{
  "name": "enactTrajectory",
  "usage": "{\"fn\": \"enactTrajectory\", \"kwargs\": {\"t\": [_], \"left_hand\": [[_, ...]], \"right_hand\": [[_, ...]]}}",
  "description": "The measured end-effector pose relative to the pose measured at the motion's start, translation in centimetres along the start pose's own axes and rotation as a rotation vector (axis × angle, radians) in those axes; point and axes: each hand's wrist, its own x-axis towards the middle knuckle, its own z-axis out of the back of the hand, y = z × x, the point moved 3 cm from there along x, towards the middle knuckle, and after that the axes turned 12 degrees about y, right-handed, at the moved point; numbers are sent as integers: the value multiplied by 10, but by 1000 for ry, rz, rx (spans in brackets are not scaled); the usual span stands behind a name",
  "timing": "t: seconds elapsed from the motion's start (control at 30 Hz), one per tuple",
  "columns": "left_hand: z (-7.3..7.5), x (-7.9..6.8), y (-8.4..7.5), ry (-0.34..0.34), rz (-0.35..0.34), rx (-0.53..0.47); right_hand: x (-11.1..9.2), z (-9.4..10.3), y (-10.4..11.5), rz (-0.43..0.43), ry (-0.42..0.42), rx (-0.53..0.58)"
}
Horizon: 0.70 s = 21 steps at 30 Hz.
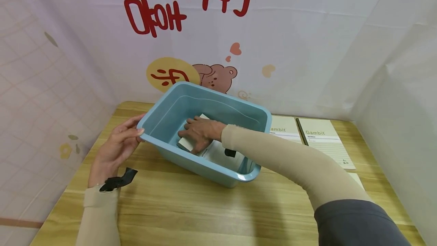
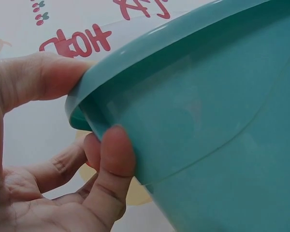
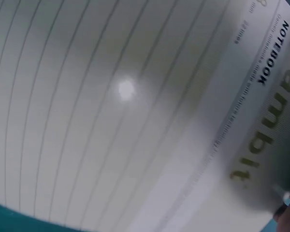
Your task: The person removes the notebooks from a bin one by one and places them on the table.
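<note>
A blue plastic basin [image 1: 196, 166] stands on the wooden table. My left hand [image 1: 117, 141] grips its left end, thumb and fingers on the rim [image 2: 150, 41] in the left wrist view. Inside the basin, my right hand [image 1: 199, 132] reaches across a pale notebook [image 1: 186, 144], its fingers spread towards the edges. In the right wrist view the lined cover of the notebook [image 3: 111, 121], printed "Gambit", fills most of the picture, and a fingertip [image 3: 289, 215] shows at its edge. The palm and forearm hide part of the cover.
Beside the basin on the right lie more Gambit notebooks [image 1: 324, 141], one partly behind the basin rim and another partly under my right arm. A white printed cloth [image 1: 300, 48] hangs behind the table and along both sides.
</note>
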Motion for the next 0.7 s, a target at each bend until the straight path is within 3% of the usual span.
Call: {"fn": "enactTrajectory", "kwargs": {"t": [0.37,0.7], "left_hand": [[-1,-1,-1,-34,12,50],[0,0,0,-2,-4,32]], "right_hand": [[2,9,-4,-30,-101,72],[-7,27,-8,-39,-224,139]]}}
